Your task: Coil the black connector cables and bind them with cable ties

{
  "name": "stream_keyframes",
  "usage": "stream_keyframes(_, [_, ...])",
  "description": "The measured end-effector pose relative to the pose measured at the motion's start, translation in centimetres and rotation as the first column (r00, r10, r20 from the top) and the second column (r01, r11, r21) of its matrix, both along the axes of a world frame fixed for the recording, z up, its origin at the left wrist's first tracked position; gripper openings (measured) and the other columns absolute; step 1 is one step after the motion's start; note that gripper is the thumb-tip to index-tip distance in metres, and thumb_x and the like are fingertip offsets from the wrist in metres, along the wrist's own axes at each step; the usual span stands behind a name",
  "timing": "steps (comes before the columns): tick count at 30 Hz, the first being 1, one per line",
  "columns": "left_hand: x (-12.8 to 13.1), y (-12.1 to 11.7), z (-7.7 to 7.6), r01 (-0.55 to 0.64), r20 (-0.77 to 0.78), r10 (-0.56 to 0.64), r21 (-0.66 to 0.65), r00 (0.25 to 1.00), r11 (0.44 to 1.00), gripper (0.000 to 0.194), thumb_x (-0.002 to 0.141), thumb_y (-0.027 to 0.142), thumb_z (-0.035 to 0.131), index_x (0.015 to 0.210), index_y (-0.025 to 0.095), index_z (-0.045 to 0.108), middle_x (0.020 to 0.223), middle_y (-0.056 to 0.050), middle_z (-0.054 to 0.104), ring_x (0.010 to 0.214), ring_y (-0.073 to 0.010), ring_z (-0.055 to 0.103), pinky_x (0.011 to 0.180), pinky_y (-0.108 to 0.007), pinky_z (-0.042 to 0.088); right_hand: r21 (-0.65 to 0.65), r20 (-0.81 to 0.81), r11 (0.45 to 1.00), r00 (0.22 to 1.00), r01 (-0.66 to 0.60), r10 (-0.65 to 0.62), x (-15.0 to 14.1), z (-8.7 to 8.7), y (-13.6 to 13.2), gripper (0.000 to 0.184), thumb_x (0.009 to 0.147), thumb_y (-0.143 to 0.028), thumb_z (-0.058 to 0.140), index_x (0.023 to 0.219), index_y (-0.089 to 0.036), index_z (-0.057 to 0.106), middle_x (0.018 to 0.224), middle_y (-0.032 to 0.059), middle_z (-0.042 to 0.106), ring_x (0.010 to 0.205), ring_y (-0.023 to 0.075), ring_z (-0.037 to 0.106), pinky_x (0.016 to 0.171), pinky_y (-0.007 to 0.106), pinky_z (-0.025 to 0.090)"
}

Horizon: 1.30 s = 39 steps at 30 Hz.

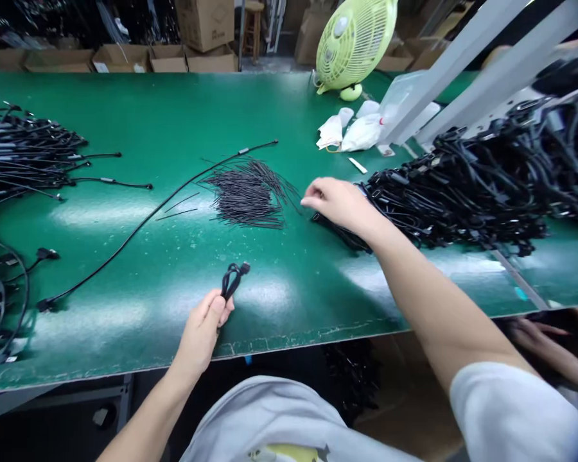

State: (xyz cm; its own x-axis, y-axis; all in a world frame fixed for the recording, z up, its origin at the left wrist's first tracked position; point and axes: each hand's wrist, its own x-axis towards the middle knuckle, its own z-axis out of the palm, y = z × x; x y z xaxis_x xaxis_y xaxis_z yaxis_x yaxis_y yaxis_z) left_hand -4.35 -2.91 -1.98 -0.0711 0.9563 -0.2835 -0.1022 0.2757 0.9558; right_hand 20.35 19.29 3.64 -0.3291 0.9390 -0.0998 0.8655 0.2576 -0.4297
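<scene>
My left hand [206, 327] is closed around a folded black cable [232, 280], just above the table's front edge. The cable's looped end and a connector stick up out of the fist. My right hand [334, 200] has its thumb and fingers brought together in a pinch, at the right side of a pile of thin black twist ties [245, 196]. Whether a tie is between those fingertips is too small to tell. A single long black cable [144, 221] lies stretched out across the green table [139, 102], left of the ties.
Straight black cables [24, 151] are heaped at the left, with more cables [0, 289] below. Bundled cables [453, 192] fill the right side. A green fan [356, 42], white bags [361, 131] and grey metal posts [443, 77] stand behind. Another person's hand [542, 340] shows at lower right.
</scene>
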Motion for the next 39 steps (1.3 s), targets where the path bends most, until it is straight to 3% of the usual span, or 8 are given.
stream_keyframes(5, [0.5,0.5,0.4,-0.101,0.314,0.126,-0.095,0.941,0.990,0.039,0.080,0.052,0.066,0.073,0.015,0.056,0.057,0.005,0.040,0.051,-0.0073,0.031,0.050,-0.022,0.026,-0.004,0.252,0.994,0.963,0.105,-0.100,-1.5,-2.6,5.9,0.018,0.076,-0.024,0.069,0.062,-0.014,0.062,0.062,0.0048,0.061,0.064,0.0136,0.055,0.061,0.026,0.034])
stream_keyframes(16, [1.4,-0.5,1.2,-0.104,0.513,0.133,-0.085,0.848,0.991,0.034,0.081,0.044,0.068,0.075,0.014,0.056,0.055,0.006,0.036,0.049,-0.0051,0.026,0.047,-0.018,0.024,0.402,0.145,0.916,0.986,0.016,-0.081,-0.6,-1.9,-0.1,0.025,0.086,-0.019,0.047,0.105,-0.011,0.061,0.094,0.0158,0.065,0.086,0.0249,0.058,0.074,0.033,0.039])
stream_keyframes(20, [2.3,-0.9,2.3,-0.091,0.511,0.096,-0.036,0.854,0.995,0.030,0.083,0.042,0.067,0.086,0.013,0.060,0.056,0.006,0.036,0.049,-0.0054,0.026,0.047,-0.018,0.023,0.245,-0.284,0.967,0.959,0.077,-0.004,-2.6,-1.6,-5.4,0.017,0.083,-0.024,0.054,0.095,-0.016,0.063,0.084,0.0066,0.066,0.072,0.0186,0.057,0.069,0.031,0.042])
stream_keyframes(24, [3.0,-1.1,2.4,-0.066,0.494,0.053,0.010,0.868,0.998,0.039,0.084,0.043,0.065,0.112,0.016,0.061,0.057,0.007,0.035,0.049,-0.0064,0.025,0.047,-0.019,0.022,-0.148,-0.608,0.953,0.784,-0.264,0.123,-6.2,-2.6,-13.9,0.019,0.086,-0.035,0.055,0.089,-0.019,0.064,0.074,-0.0002,0.063,0.058,0.0128,0.053,0.058,0.026,0.043])
stream_keyframes(28, [2.8,-1.1,0.8,-0.149,0.304,0.121,0.073,0.945,0.986,0.041,0.085,0.044,0.062,0.112,0.014,0.065,0.060,0.006,0.041,0.050,-0.0069,0.030,0.048,-0.020,0.026,0.111,-0.486,0.934,0.801,-0.339,0.348,-8.0,-4.2,-18.6,0.015,0.090,-0.023,0.048,0.093,-0.017,0.062,0.079,0.0015,0.061,0.066,0.0124,0.054,0.062,0.025,0.042])
stream_keyframes(31, [2.3,-1.2,-0.1,-0.167,0.078,0.156,0.174,0.985,0.970,0.038,0.087,0.035,0.059,0.120,0.017,0.065,0.072,0.001,0.058,0.063,-0.0100,0.050,0.063,-0.021,0.041,0.521,-0.013,0.721,0.841,-0.456,0.541,-8.1,-4.4,-18.7,0.021,0.094,-0.016,0.043,0.083,-0.016,0.061,0.074,0.0037,0.057,0.067,0.0148,0.051,0.063,0.029,0.036])
stream_keyframes(35, [1.5,-1.5,0.4,-0.033,-0.238,0.108,0.300,0.965,0.953,0.031,0.086,0.021,0.056,0.112,0.025,0.071,0.112,-0.004,0.070,0.110,-0.0206,0.059,0.102,-0.030,0.039,0.705,0.457,0.199,0.651,-0.680,0.607,-7.8,-2.6,-17.7,0.025,0.094,-0.010,0.038,0.094,-0.013,0.063,0.097,0.0099,0.063,0.086,0.0191,0.053,0.074,0.033,0.036])
stream_keyframes(39, [1.0,-1.8,1.3,0.095,-0.310,-0.013,0.250,0.951,0.964,0.030,0.086,0.018,0.050,0.104,0.023,0.073,0.102,-0.004,0.073,0.108,-0.0240,0.062,0.102,-0.035,0.040,0.587,0.632,0.063,0.506,-0.807,0.587,-7.6,-0.1,-17.4,0.026,0.095,-0.010,0.037,0.092,-0.014,0.063,0.090,0.0087,0.061,0.081,0.0198,0.050,0.075,0.035,0.036])
